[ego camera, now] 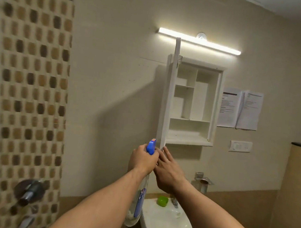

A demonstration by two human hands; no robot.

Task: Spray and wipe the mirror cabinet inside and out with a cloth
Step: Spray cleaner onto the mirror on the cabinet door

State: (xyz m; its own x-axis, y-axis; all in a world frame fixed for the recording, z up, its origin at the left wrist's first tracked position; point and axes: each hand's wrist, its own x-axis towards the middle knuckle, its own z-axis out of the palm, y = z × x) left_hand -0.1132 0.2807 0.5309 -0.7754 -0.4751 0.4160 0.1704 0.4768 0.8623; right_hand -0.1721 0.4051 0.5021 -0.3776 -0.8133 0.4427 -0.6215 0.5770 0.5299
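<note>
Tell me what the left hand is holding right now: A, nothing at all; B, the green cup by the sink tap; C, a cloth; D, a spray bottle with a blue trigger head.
D: the left hand grips the spray bottle just below its blue trigger head, while the right hand touches the bottom corner of the open cabinet door with straight fingers.

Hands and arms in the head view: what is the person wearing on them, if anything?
Nothing that shows. The left hand and right hand are bare, without gloves, and I see no ring, watch or bracelet. The left forearm and right forearm are uncovered down to the picture's bottom edge; no sleeve is in view.
</note>
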